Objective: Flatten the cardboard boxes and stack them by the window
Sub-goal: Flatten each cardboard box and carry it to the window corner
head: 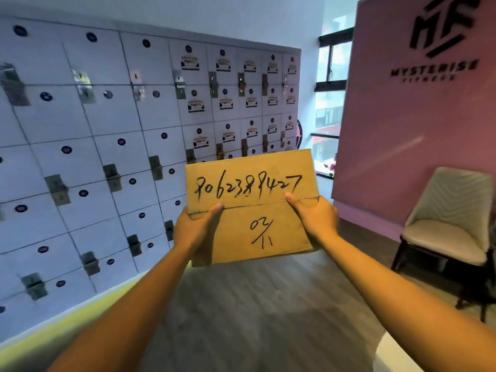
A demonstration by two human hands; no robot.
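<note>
Lockers (107, 130) fill left half of frame. Centre: cardboard box (249, 208) held up at arm's length, marker numbers facing camera. Left hand (193, 229) grips its left edge, thumb over the flap seam. Right hand (316, 216) grips the right edge likewise, likely steadying the flaps for carrying or collapsing. Window (331, 103) upper right, beyond the box. Chair (451, 218) at right edge, under pink wall (402, 130).

grey floor (255, 304) w/ chair (451, 224) at right
</note>
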